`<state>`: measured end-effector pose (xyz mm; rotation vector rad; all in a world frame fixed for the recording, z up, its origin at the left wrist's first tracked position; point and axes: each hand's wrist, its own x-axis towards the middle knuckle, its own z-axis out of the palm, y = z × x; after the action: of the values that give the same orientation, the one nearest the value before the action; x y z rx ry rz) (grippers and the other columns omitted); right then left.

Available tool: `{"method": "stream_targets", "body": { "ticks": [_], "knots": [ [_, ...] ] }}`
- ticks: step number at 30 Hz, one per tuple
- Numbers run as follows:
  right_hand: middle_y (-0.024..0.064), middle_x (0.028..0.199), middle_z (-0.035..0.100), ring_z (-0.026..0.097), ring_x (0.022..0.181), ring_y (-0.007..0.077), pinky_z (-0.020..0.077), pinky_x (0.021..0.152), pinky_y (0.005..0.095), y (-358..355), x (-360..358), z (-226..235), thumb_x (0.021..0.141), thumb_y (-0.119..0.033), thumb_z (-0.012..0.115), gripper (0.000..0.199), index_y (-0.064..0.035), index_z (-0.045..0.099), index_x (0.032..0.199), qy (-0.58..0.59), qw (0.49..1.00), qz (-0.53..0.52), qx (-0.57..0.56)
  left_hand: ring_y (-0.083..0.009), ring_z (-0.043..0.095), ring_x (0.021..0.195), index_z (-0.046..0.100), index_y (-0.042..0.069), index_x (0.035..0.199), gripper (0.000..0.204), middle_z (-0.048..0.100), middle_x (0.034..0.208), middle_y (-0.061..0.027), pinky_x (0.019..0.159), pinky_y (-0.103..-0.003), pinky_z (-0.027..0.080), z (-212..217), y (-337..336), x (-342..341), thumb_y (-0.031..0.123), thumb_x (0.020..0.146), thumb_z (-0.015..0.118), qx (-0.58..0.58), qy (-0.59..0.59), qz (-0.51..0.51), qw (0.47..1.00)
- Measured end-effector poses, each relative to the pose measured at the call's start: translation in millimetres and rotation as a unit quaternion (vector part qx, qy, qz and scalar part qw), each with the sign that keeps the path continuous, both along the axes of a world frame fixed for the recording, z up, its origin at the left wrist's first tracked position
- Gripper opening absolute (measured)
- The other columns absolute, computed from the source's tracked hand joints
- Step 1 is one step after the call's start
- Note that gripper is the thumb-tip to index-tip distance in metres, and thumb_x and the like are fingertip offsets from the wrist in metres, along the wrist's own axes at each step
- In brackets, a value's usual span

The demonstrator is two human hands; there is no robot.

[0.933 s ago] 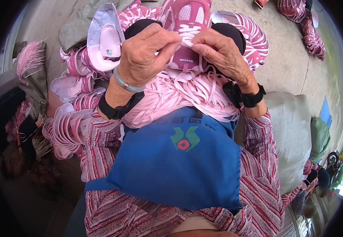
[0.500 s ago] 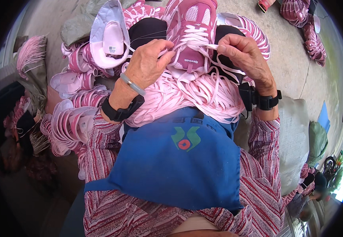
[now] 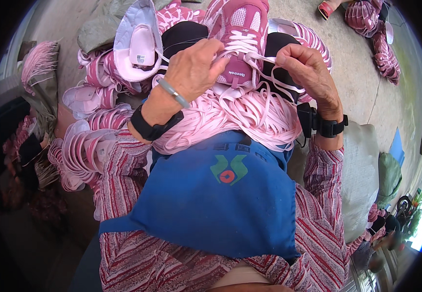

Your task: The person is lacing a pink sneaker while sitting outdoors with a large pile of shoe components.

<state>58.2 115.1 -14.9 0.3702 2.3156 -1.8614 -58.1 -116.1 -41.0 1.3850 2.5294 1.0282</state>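
Observation:
A pink and white shoe upper [image 3: 244, 22] rests on my lap, its tongue end toward me. Pale pink shoelace [image 3: 241, 43] criss-crosses its front. My right hand [image 3: 308, 70], right of the upper, pinches one lace length between thumb and fingertips, and that lace stretches to the top eyelets. At the left edge of the upper, my left hand [image 3: 191, 70] has its thumb and forefinger curled around lace by the tongue; its other fingers are folded and partly hidden. A thick heap of loose pink laces [image 3: 235, 114] lies just below the upper, across my lap.
Strung pink shoe uppers [image 3: 92, 148] pile up at my left, with a pale-lined one [image 3: 140, 44] closer in. More uppers [image 3: 308, 39] lie right of my knee. A bundle of laces [image 3: 40, 65] hangs far left. A pale sack [image 3: 360, 180] stands at my right.
My left hand has moved right, closer to the tongue and the lace crossing. My right hand has shifted slightly right and down, still holding its lace.

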Motion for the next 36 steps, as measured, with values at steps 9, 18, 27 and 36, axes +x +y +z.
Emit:
{"method": "stream_targets", "body": {
  "ticks": [9, 18, 27, 36],
  "knots": [
    [-0.0074, 0.068, 0.051, 0.043, 0.061, 0.0011, 0.0333, 0.052, 0.0184, 1, 4, -1, 0.090, -0.022, 0.060, 0.020, -0.0041, 0.064, 0.082, -0.005, 0.999, -0.015, 0.034, -0.0306, 0.059, 0.059, 0.051, 0.004, 0.083, 0.008, 0.056, 0.072, -0.0107, 0.051, -0.039, 0.049, -2, 9, -10, 0.008, 0.084, 0.058, -0.090, 0.136, -0.057, 0.985],
    [0.0155, 0.077, 0.060, 0.060, 0.070, 0.0311, 0.0472, 0.062, 0.0388, -38, -12, -17, 0.081, -0.012, 0.062, 0.011, -0.0007, 0.063, 0.083, 0.192, 0.946, -0.012, 0.262, -0.0277, 0.056, 0.056, 0.050, 0.004, 0.077, 0.009, 0.051, 0.068, -0.0110, 0.049, -0.036, 0.044, 24, -75, -49, 0.002, 0.078, 0.060, -0.080, 0.257, -0.070, 0.960],
    [0.0122, 0.078, 0.058, 0.059, 0.068, 0.0288, 0.0474, 0.061, 0.0363, -48, -15, -38, 0.082, -0.012, 0.063, 0.011, -0.0035, 0.062, 0.090, 0.200, 0.935, -0.116, 0.268, -0.0287, 0.060, 0.063, 0.055, 0.005, 0.091, 0.009, 0.058, 0.076, -0.0146, 0.057, -0.035, 0.048, -11, -158, -71, 0.008, 0.085, 0.060, -0.079, 0.124, 0.171, 0.974],
    [0.0100, 0.087, 0.061, 0.056, 0.072, 0.0151, 0.0468, 0.064, 0.0299, -45, 21, -30, 0.085, -0.008, 0.060, 0.028, -0.0023, 0.058, 0.113, 0.133, 0.948, -0.011, 0.289, -0.0051, 0.050, 0.057, 0.057, -0.001, 0.111, 0.025, 0.064, 0.087, -0.0053, 0.051, -0.017, 0.042, 15, -99, -17, 0.019, 0.098, 0.049, 0.216, -0.285, 0.244, 0.901]
  ]
}}
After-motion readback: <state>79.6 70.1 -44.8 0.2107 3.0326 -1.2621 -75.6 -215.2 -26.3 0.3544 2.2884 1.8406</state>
